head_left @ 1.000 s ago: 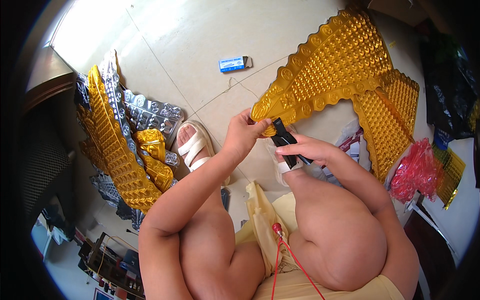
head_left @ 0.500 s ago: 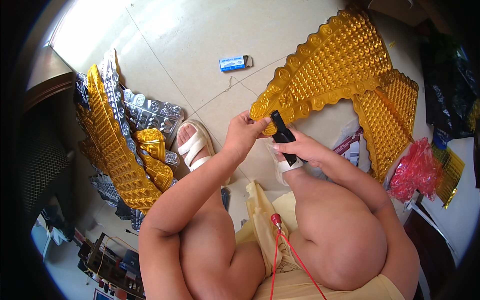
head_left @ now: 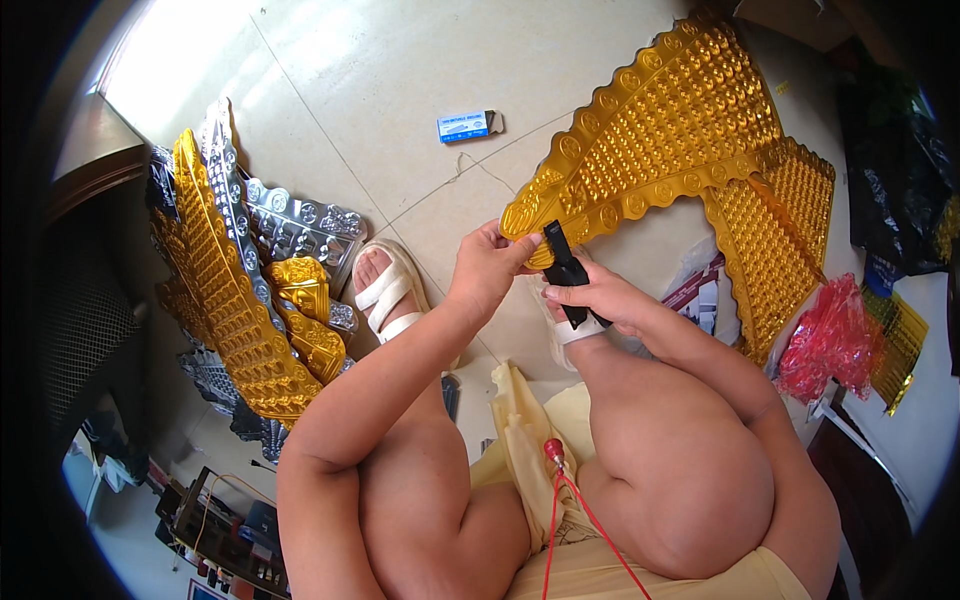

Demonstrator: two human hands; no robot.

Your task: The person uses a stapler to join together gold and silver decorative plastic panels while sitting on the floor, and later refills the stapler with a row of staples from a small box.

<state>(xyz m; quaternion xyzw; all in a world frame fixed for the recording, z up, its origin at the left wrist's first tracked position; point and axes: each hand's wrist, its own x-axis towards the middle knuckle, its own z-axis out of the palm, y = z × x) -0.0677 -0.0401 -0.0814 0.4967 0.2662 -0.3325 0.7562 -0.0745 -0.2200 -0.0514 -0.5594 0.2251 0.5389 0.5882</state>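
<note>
My left hand pinches the near tip of a gold embossed foil sheet between thumb and fingers. The sheet has a scalloped edge and stretches away to the upper right. A black stapler is gripped in my right hand, thumb across its body. Its front end lies at the sheet's edge, just beside my left fingertips. Whether its jaws are pressed together there cannot be made out.
Gold foil pieces and silver ones are heaped left of my sandalled foot. A small blue box lies on the tiles ahead. At right sit a red plastic bundle and black bags. A red cord hangs at my lap.
The stapler has shifted and turned very slightly in my right hand at the sheet's edge. My left hand keeps its pinch in nearly the same spot.
</note>
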